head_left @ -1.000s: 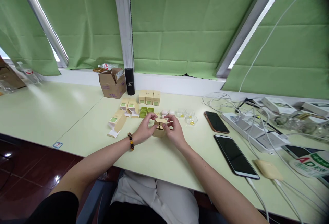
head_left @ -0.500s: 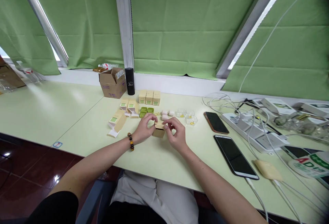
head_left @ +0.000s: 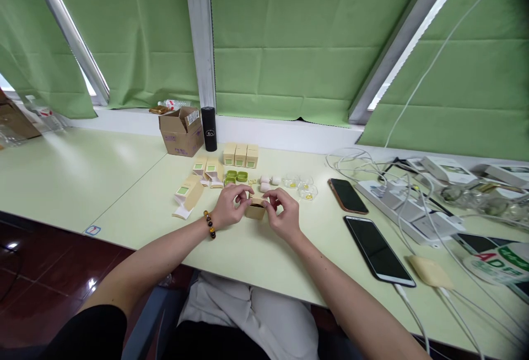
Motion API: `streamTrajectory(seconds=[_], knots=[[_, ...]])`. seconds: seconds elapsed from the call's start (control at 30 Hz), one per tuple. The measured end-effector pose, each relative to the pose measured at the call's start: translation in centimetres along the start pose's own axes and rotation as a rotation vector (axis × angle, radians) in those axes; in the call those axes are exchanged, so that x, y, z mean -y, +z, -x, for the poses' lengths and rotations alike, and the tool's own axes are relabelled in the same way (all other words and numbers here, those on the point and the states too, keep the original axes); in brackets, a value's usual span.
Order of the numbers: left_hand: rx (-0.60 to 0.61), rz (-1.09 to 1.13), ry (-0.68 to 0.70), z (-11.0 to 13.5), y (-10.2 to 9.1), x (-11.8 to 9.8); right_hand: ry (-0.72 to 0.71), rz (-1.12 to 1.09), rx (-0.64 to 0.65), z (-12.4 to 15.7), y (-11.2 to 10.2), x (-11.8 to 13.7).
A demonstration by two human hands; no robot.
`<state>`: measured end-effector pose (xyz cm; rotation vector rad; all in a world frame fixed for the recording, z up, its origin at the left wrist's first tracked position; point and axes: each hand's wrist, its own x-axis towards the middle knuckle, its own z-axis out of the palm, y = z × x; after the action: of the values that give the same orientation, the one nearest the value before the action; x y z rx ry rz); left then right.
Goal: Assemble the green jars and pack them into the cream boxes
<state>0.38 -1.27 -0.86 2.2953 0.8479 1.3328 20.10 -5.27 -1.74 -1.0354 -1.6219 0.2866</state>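
From where I stand, the clearest change since half a second ago is at the top of the small tan cardboard box: its tan top flap lay nearly level then, and now it tips up a little, leaving a dark slit along the near edge. A second ago it stood higher, with more of the inside showing. The bare left hand, with a bracelet of dark and amber beads at its wrist, and the bare right hand have hardly shifted. The left fingers are bent, thumb and forefinger gripping the box at its upper left corner; the right fingers are curled likewise, thumb and forefinger closed at the upper right, by the flap. The box sits between the two hands, over the near part of the pale green table, its plain near side facing the person; I cannot tell whether its base touches the tabletop. Just beyond it lie green square cups and pale pink cylinders, with clear plastic containers off to the right. A row of three closed tan boxes stands farther back, and an open tan box with a white flap lies to the left.
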Motion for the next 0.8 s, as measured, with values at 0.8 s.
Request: streamTrajectory(seconds=[0.8], knots=[[0.039, -0.054, 0.039, 0.4, 0.3, 0.4, -0.204, 0.24, 0.12, 0.3, -0.2, -0.9]])
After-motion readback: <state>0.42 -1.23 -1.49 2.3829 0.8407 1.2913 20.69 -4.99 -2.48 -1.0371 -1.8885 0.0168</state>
